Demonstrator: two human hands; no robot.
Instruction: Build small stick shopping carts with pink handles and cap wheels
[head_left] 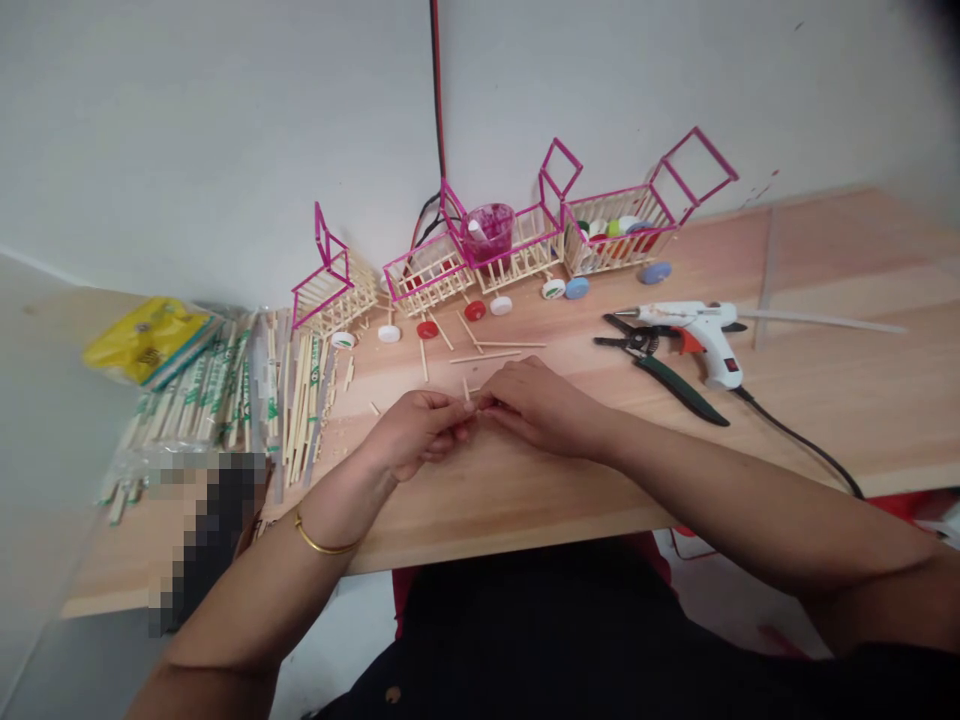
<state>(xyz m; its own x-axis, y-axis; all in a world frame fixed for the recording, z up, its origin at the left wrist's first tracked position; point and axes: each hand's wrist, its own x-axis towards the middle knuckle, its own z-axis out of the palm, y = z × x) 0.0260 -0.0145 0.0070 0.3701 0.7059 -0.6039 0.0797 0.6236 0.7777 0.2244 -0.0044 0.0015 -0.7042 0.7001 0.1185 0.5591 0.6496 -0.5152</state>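
Observation:
My left hand and my right hand meet over the front part of the wooden table. A short piece of wooden stick stands up from the pinched thumb and fingers of my left hand. The fingers of my right hand are curled closed against the left fingertips, and what they hold is hidden. Loose wooden sticks lie on the table just beyond both hands. Behind them stand several small stick-built carts with purple rims, such as the right one, with bottle-cap wheels.
Right of my hands lie a white glue gun with its cord and green-handled wire strippers. At left are packaged chopsticks, loose sticks and a yellow packet. A purple-stained cup sits in a cart.

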